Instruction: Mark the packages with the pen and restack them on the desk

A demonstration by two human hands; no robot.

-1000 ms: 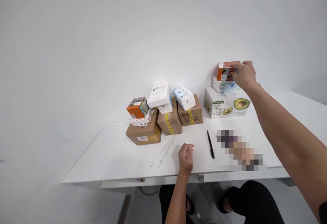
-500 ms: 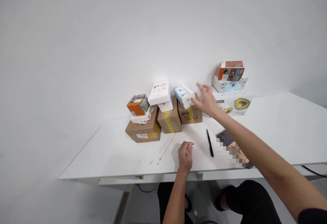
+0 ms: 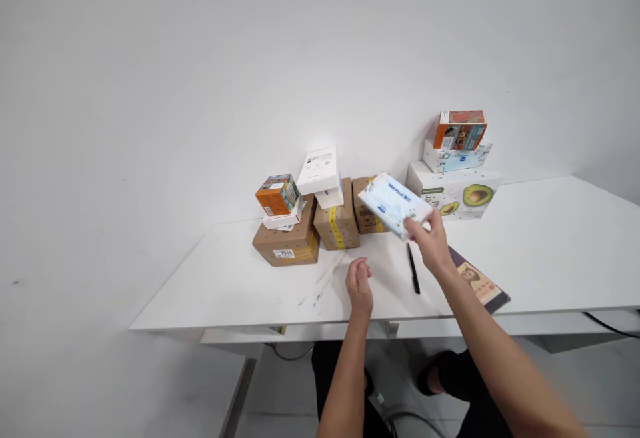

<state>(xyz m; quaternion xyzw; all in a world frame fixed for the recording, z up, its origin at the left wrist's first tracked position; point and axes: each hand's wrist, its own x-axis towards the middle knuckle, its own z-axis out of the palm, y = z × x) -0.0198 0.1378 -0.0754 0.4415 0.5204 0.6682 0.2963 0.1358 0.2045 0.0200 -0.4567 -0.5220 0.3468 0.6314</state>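
My right hand point(image 3: 429, 239) grips a white and light-blue tissue pack point(image 3: 393, 203) by its near right corner. The pack is tilted in the air above the table, in front of the rightmost brown carton point(image 3: 365, 217), and hides part of it. My left hand point(image 3: 359, 285) rests at the table's front with its fingers curled in a loose fist and nothing visible in them. A black pen point(image 3: 413, 269) lies between my hands. Partly under my right forearm is a dark booklet with a picture on it point(image 3: 483, 285).
Two more brown cartons point(image 3: 286, 241) point(image 3: 338, 225) stand at left, bearing white boxes point(image 3: 319, 168) and an orange box point(image 3: 277, 195). At back right, an avocado-printed box point(image 3: 457, 191) carries another tissue pack point(image 3: 457, 159) with an orange box point(image 3: 460, 131) on top. The white table point(image 3: 225, 285) meets the wall.
My right hand has let go of the orange box on the right stack, moved left, and lifted the tissue pack off the rightmost carton. My left hand has stayed nearly still.
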